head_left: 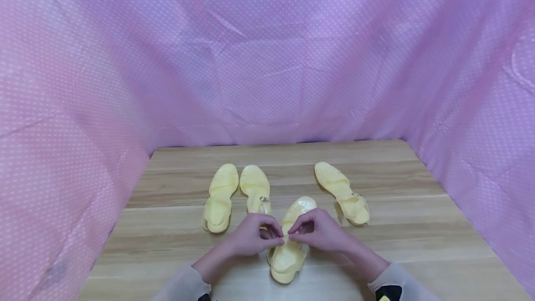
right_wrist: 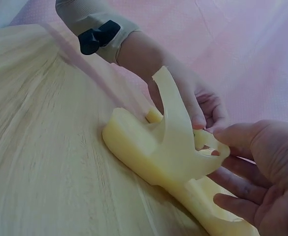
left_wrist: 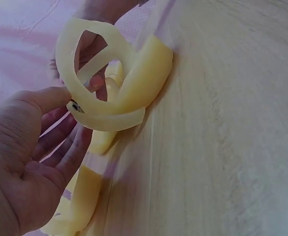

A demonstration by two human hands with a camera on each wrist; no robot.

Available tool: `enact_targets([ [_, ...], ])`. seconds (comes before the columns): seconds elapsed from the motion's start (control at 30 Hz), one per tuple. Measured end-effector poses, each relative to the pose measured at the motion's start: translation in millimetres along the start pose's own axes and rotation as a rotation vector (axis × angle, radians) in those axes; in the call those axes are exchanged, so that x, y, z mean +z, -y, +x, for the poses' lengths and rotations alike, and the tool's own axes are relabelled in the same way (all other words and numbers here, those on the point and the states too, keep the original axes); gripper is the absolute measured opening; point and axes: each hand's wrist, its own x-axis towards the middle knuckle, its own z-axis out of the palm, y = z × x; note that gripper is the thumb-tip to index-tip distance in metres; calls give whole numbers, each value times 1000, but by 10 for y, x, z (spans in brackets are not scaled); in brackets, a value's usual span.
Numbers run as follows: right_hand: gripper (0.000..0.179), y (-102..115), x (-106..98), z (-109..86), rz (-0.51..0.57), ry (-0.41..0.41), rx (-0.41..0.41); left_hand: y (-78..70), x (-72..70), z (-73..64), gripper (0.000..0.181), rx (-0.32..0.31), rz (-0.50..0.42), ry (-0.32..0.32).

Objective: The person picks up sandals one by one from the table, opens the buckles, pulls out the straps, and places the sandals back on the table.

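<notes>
A pale yellow jelly sandal lies on the table between both hands, its toe pointing away and its heel toward me. My left hand pinches the ankle strap beside a small metal buckle, with thumb and fingertips meeting there. From the other side, my right hand pinches the strap too, thumb against fingers, close to the left fingertips. The strap stands raised above the sole in both wrist views. Fingers partly hide the sandal's middle in the head view.
Two more yellow sandals, one at far left and one beside it, lie behind the left hand. Another sandal lies slanted at the back right. Pink dotted cloth surrounds the wooden table.
</notes>
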Motion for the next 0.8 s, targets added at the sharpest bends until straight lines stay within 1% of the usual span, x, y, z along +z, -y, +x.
enact_targets([
  [0.17,9,19,38,42,17,20,5,6,16,2,8,-3,-6,4],
  [0.47,5,7,-5,35,22,27,-34,-18,-10,4,10,-10,-11,-7],
  [0.7,11,18,29,72,34,58,-37,-24,-17,3,9,4,-2,-11],
  [0.8,9,25,41,70,28,56,-33,-21,-20,2,8,-16,-4,-10],
])
